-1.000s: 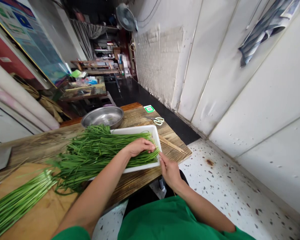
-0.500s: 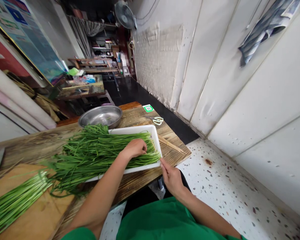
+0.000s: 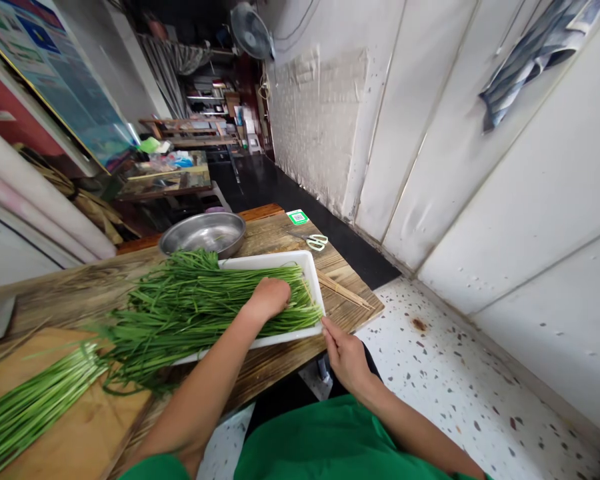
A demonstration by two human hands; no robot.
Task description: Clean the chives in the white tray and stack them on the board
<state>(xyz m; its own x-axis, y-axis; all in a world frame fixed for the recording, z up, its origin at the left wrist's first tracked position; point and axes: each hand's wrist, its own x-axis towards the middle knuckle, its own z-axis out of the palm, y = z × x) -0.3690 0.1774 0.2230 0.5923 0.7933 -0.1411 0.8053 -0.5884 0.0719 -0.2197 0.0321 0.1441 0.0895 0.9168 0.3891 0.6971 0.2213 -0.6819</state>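
Note:
A white tray (image 3: 307, 263) on the wooden table is heaped with long garlic chives (image 3: 180, 313), their pale stem ends at the right. My left hand (image 3: 271, 298) is closed over the chives near those ends, with its fingertips turned down and mostly hidden. At the tray's near right corner, my right hand (image 3: 347, 360) pinches what looks like the end of a thin bamboo skewer (image 3: 311, 293), which runs along the stem ends. Beyond the tray's right side lies a bundle of bamboo skewers (image 3: 345, 291).
More chives (image 3: 40, 400) lie on a cutting board (image 3: 95, 427) at the left. A steel bowl (image 3: 205, 233) stands behind the tray. Scissors (image 3: 316, 241) and a green code card (image 3: 297, 217) lie near the table's far right edge. A white wall (image 3: 430, 167) rises at the right.
My left hand has turned over slightly and shifted a little left, its fingers now more tucked in. My right hand keeps its place at the tray corner.

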